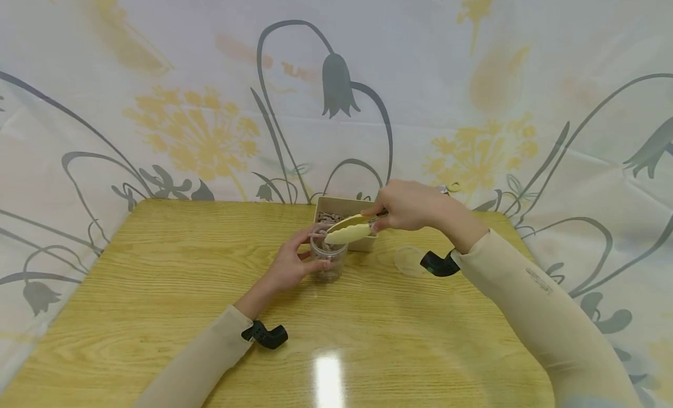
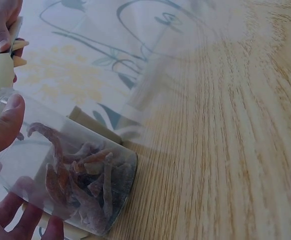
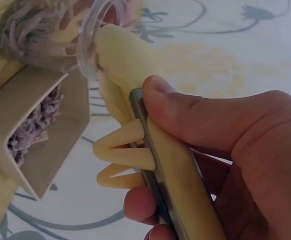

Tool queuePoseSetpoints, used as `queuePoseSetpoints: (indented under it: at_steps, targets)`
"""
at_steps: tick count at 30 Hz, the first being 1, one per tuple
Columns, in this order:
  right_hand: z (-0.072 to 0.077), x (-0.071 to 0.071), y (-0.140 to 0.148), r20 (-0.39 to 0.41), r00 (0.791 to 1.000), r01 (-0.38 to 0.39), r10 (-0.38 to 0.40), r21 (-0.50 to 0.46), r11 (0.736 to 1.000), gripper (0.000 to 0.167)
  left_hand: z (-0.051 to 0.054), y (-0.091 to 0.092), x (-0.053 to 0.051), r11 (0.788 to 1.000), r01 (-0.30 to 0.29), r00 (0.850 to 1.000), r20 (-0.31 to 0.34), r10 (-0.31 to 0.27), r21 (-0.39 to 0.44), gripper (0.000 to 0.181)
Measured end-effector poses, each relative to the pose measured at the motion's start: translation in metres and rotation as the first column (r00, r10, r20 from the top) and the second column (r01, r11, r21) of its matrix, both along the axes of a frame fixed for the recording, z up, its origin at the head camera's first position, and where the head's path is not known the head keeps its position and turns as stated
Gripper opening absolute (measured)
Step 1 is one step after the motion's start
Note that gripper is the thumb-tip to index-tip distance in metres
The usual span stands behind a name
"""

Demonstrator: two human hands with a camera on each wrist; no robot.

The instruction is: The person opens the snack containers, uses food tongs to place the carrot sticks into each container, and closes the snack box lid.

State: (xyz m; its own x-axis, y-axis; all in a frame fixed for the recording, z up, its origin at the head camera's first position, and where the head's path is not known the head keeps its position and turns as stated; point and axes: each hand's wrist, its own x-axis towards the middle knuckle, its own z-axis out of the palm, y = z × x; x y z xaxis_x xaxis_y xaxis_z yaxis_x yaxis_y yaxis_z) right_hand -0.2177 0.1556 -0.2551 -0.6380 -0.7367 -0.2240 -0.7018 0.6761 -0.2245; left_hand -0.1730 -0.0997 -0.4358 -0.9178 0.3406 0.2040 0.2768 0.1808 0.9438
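Observation:
My left hand (image 1: pixel 289 268) holds a clear jar (image 1: pixel 330 272) upright on the table, thumb and fingers curled round its sides. Dried purplish-brown strips (image 2: pixel 88 185) lie in the lower part of the jar, as the left wrist view shows. My right hand (image 1: pixel 412 204) grips a pair of tongs (image 3: pixel 173 170) with pale yellow tips and metal-edged handles. The tong tips (image 3: pixel 123 52) are at the jar's mouth. Whether they pinch a strip is hard to see. Just behind the jar stands a beige box (image 3: pixel 68 150) with more strips (image 3: pixel 35 125) inside.
A round transparent disc, perhaps a lid (image 1: pixel 410 260), lies on the wooden table (image 1: pixel 158 314) right of the jar. Behind the table's far edge hangs a flower-patterned cloth (image 1: pixel 210 75). A small ring-shaped item (image 1: pixel 453 187) shows beyond my right wrist.

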Motion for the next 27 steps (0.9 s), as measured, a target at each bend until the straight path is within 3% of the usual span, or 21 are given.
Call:
queuePoseSetpoints:
  at_steps: [6, 12, 22, 27]
  targets:
    - [0.010, 0.005, -0.019, -0.101, 0.995, -0.008, 0.021, 0.137, 0.991, 0.032, 0.002, 0.000, 0.000, 1.000, 0.000, 1.000, -0.005, 0.000, -0.006, 0.077]
    - [0.013, 0.008, -0.041, -0.149, 0.988, -0.008, 0.043, 0.227, 0.974, 0.026, 0.001, -0.001, 0.001, 1.000, 0.010, 1.000, -0.012, -0.010, 0.008, 0.077]
    - [0.015, 0.010, -0.051, -0.160, 0.987, 0.048, -0.003, 0.280, 0.959, 0.035, -0.002, -0.003, 0.002, 1.000, 0.010, 1.000, -0.028, -0.009, 0.010, 0.079]
    - [0.024, 0.008, -0.038, -0.143, 0.989, 0.080, -0.048, 0.226, 0.971, 0.039, -0.002, -0.001, 0.000, 1.000, 0.011, 1.000, -0.018, -0.011, 0.015, 0.081]
